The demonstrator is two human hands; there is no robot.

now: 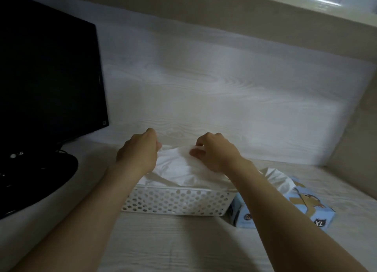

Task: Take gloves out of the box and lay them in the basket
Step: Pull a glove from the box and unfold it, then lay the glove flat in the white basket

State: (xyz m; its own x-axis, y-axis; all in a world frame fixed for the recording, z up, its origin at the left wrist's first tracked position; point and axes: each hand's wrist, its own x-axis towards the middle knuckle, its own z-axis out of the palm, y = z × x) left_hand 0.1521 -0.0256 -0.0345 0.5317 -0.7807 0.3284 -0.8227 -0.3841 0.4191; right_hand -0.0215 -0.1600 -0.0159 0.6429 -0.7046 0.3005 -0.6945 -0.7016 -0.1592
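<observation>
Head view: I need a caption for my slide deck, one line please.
Left hand and right hand hold a white glove over the perforated basket; the blue box lies beside it.

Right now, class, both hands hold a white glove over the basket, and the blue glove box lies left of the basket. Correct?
No. The head view shows the blue glove box right of the basket. Left hand and right hand do hold a white glove over it.

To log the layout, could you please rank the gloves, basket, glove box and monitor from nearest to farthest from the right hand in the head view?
1. Gloves: pinched by the right hand.
2. Basket: just beneath.
3. Glove box: rightward.
4. Monitor: far left.
</observation>
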